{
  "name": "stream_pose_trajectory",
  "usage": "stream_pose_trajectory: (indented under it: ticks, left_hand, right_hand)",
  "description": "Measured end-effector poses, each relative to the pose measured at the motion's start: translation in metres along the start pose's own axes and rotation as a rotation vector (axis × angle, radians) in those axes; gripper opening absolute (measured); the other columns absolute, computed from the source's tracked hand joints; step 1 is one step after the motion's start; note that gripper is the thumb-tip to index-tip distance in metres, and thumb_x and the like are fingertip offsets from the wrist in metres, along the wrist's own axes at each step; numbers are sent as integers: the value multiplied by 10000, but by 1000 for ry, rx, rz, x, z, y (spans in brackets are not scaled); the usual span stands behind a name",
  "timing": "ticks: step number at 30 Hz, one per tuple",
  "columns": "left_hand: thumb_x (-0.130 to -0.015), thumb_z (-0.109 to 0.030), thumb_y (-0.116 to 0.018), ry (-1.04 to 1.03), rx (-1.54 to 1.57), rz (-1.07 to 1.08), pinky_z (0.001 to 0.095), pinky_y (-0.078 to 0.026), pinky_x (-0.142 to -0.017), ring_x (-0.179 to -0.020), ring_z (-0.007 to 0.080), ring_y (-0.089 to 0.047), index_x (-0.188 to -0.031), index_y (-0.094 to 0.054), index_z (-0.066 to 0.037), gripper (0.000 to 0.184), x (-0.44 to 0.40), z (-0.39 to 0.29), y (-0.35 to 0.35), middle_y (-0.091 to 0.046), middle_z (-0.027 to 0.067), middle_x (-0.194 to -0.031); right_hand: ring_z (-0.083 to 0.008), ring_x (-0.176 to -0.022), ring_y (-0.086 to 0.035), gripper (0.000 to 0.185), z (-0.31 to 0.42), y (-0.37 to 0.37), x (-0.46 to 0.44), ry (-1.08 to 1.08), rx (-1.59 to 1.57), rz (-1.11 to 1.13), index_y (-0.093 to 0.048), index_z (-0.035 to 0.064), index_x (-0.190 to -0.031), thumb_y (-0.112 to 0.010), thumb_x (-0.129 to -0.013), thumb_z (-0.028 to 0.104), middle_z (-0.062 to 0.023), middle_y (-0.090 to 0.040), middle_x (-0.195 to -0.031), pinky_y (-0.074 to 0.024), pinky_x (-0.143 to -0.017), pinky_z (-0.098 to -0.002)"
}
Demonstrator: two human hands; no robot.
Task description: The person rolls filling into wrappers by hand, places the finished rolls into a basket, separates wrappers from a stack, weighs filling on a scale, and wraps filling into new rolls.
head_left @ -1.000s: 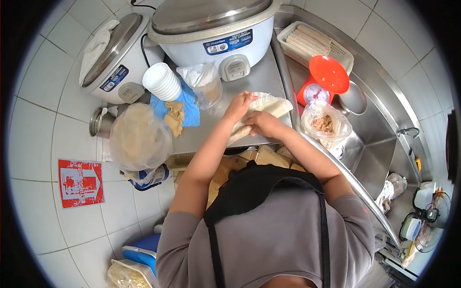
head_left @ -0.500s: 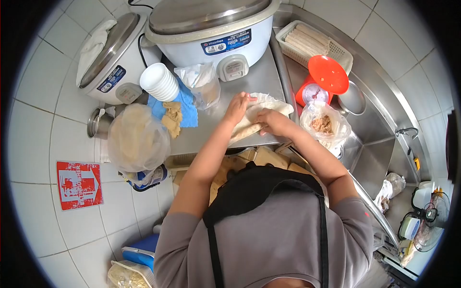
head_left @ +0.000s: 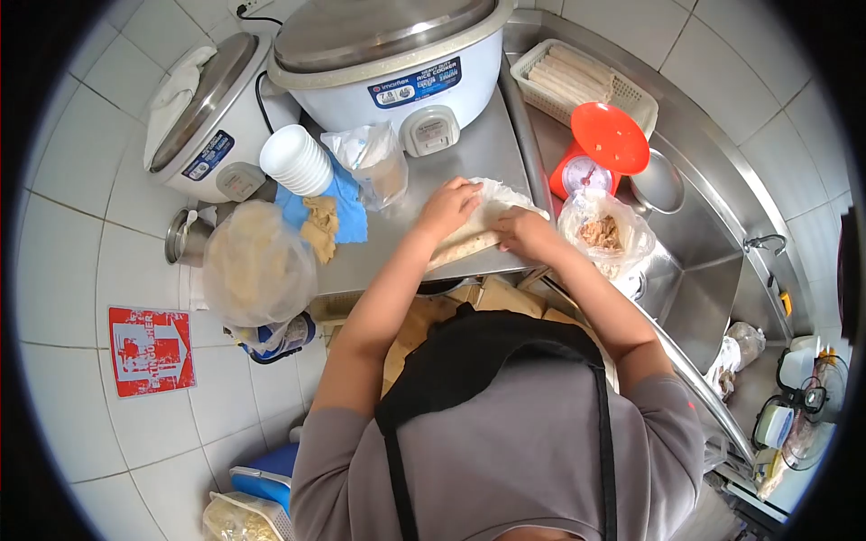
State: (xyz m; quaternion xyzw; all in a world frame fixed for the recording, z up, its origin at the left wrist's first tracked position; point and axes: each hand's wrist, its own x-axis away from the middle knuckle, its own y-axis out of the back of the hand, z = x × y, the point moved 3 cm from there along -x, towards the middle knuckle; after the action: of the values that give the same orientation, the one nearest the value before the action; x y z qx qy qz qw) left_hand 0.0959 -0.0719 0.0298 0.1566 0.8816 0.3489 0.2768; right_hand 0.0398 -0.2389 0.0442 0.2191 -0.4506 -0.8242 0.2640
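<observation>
Left hand (head_left: 449,210) at ten o'clock on the pale wrapper (head_left: 488,211), fingers half-curled | right hand (head_left: 530,236), three o'clock, bent fingers touching | whether either's pinching, can't tell!

Hands (head_left: 451,211) partly hide the pale sheet (head_left: 492,200); the top edge crops the larger cooker (head_left: 338,97).

A metal counter (head_left: 478,155) carries a pale wrap (head_left: 488,215) and blue cloth (head_left: 352,223).

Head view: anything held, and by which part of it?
Pale sheet: left hand on its left side, right hand at its rolled near edge; firm grip unclear.
</observation>
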Motion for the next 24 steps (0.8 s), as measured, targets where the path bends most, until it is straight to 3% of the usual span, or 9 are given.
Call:
stream_pose_trajectory:
  ticks: [3,6,15,21,24]
  left_hand:
    - [-803,-182,-612,83,-11,201,356,-453,-748,-831,288,-552,-1022,-630,-69,247,19,-32,13,-582,96,-862]
    - [-738,-211,-667,117,-139,247,372,-463,-718,-787,294,-568,-998,-636,-60,303,52,-49,-1,-585,106,-862]
    - [-669,-221,-720,89,-41,-25,361,-467,-736,-835,289,-582,-976,-653,-60,352,93,-34,21,-623,109,-879]
    - [-656,-261,-750,269,66,29,347,-467,-735,-828,291,-584,-976,-651,-37,403,116,-16,44,-622,112,-867]
    - [-628,-284,-767,194,-133,-3,350,-467,-729,-810,293,-582,-998,-628,-18,476,104,-34,47,-608,117,-855]
  right_hand:
    - [-294,-881,-562,311,-11,-3,7,-63,35,-3,-646,63,-937,-681,-635,125,-94,-602,-880,-462,-761,-392]
    - [-288,-884,-564,311,-2,-4,4,-9,12,-66,-649,65,-930,-683,-630,139,-81,-608,-887,-465,-767,-384]
    - [-302,-870,-559,351,-3,-5,13,4,-62,-163,-645,64,-970,-696,-625,104,-84,-601,-871,-460,-772,-379]
    - [-313,-888,-552,408,-21,3,23,-51,-63,-72,-621,56,-1018,-712,-625,116,-107,-591,-872,-453,-790,-390]
    - [-316,-932,-536,435,1,12,12,-14,-70,-53,-610,46,-1008,-738,-600,126,-117,-582,-912,-439,-815,-398]
